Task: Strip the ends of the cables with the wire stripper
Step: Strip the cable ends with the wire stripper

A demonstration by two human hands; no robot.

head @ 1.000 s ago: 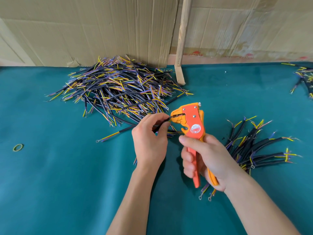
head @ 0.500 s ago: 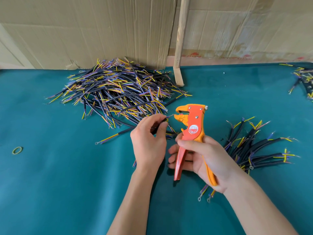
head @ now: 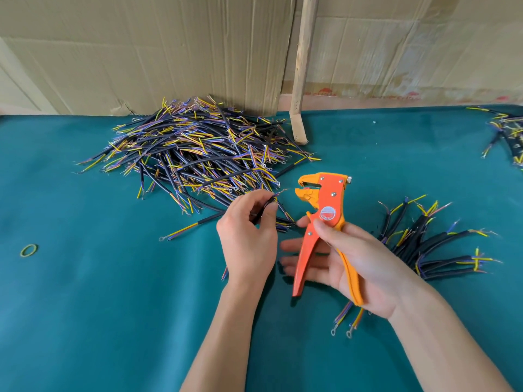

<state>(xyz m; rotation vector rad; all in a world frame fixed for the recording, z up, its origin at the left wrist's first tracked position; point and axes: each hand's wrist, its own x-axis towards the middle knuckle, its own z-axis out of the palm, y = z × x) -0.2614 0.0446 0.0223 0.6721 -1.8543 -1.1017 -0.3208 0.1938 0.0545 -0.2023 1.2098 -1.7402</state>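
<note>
My left hand (head: 247,239) pinches a short black cable (head: 267,202) between thumb and fingers, its bared wire tip pointing right toward the tool. My right hand (head: 359,264) holds the orange wire stripper (head: 325,222) upright, thumb on its body, handles spread apart, jaws open and facing left. The cable tip sits a short gap left of the jaws, not inside them. A big heap of black cables (head: 198,157) with yellow and purple wires lies behind my left hand. A smaller bundle of cables (head: 430,236) lies right of my right hand.
Green cloth (head: 99,306) covers the table. A yellow rubber band (head: 29,250) lies at the far left. A wooden stick (head: 300,80) leans against cardboard sheets at the back. More cables (head: 509,137) lie at the right edge. Two ring-terminal wires (head: 342,326) poke out under my right wrist.
The stripper's handles have sprung apart and its jaws have opened. The cable end has come out of the jaws and now sits just left of them. My right fingers have straightened.
</note>
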